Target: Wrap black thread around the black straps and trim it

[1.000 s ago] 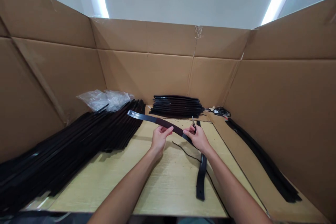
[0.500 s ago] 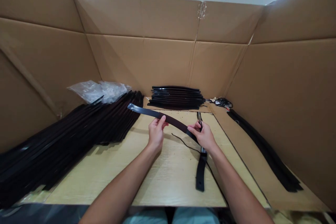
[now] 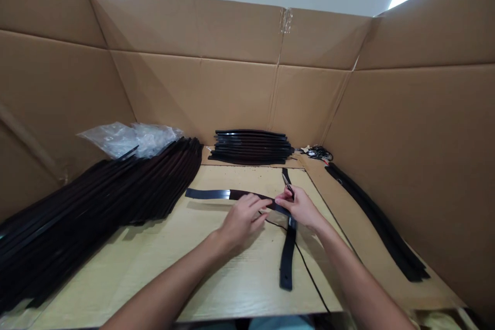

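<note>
A long, curved black strip, glossy on its left part and matte dark brown further right, lies across in front of me. My right hand pinches its right end between thumb and fingers. Tucked in that same hand is a slim pointed metal tool, perhaps snips, its tip pointing away. My left hand is at the strip's middle, fingers stretched along its near side and thumb apart below. Under the right hand a second black strip lies lengthwise on the board. A thin black cord runs beneath the strips.
Many dark strips are heaped at the left, with clear plastic bags behind them. A stack of strips stands at the back. Tangled black cords and more long strips lie right. Cardboard walls surround the board.
My left hand has let go of the strip's middle and spread its fingers alongside it. The strip now lies lower and more level. My right hand keeps its pinch; the view has shifted slightly.
</note>
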### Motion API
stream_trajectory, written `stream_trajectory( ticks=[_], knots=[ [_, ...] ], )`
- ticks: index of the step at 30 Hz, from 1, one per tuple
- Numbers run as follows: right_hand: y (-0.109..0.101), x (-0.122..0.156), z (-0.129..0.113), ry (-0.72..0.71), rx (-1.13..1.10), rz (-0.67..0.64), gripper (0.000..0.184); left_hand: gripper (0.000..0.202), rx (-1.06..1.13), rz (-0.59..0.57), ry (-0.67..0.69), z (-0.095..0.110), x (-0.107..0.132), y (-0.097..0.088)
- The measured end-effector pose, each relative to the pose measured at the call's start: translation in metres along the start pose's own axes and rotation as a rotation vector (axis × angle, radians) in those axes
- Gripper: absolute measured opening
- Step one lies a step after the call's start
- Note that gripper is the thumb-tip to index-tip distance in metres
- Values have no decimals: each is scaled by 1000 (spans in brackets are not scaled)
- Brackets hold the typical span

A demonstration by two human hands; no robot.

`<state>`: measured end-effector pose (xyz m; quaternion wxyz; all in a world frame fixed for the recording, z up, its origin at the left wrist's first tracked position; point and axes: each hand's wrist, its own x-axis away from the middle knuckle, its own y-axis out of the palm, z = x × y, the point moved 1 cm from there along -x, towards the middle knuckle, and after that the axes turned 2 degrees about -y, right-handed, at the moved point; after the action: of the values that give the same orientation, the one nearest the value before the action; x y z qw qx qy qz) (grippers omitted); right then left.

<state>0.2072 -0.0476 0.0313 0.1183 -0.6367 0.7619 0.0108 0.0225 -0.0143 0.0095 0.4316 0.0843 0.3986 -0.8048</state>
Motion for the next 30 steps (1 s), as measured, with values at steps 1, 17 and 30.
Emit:
stream_trajectory(
  ticks=[1,17,30],
  knots=[
    [-1,1,0,13,6,-16,44,28,-143,14,63,0,-3,-4],
    [-7,-10,7,196,59,-161,48,30,-618,-165,188,-8,-17,18],
    [4,-13,18,265,33,-286,48,30,-616,-273,169,-11,-10,10]
  ],
)
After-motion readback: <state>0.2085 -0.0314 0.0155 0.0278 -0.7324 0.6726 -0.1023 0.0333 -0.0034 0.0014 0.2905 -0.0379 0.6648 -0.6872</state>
